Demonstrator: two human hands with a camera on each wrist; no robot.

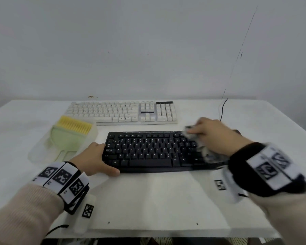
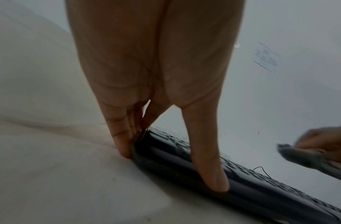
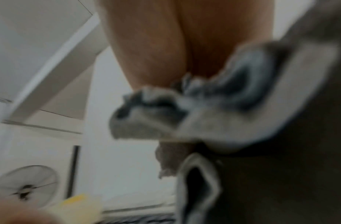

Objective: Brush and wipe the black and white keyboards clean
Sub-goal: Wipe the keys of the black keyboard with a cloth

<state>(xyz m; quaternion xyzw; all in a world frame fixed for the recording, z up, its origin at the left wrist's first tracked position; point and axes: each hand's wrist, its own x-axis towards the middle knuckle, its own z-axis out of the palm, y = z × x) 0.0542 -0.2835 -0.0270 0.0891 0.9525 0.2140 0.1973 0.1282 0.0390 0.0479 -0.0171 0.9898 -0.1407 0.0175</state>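
From the head view, the black keyboard (image 1: 152,151) lies flat on the white tabletop (image 1: 148,200), right in front of the person, and the left hand (image 1: 94,159) grips its left end, thumb along the near edge and fingers on the far-left side. The left wrist view closes in on that grip: the thumb (image 2: 205,153) lies stretched over the keyboard's front edge, while the fingers (image 2: 121,136) press against the end of the case, down by the tabletop. Over on the right, the right hand (image 1: 212,133) is clenched around a grey cloth (image 1: 200,147), bunched and blurred, sitting on the right-hand block of keys. The head view shows only scraps of that cloth poking out at both sides of the hand; the right wrist view fills in the rest, with crumpled grey folds (image 3: 184,115) spilling out below the palm, though the whole picture is smeared and the fingers themselves cannot be made out. The white keyboard (image 1: 124,112) sits further back, parallel to the black one and apart from it, near the wall. To the left, between the two, a green brush with yellow bristles (image 1: 72,128) rests in a clear dustpan (image 1: 48,149); a yellow smudge low in the right wrist view may be those bristles, too blurred to say. A thin black cable (image 1: 223,108) runs off the back right of the tabletop.
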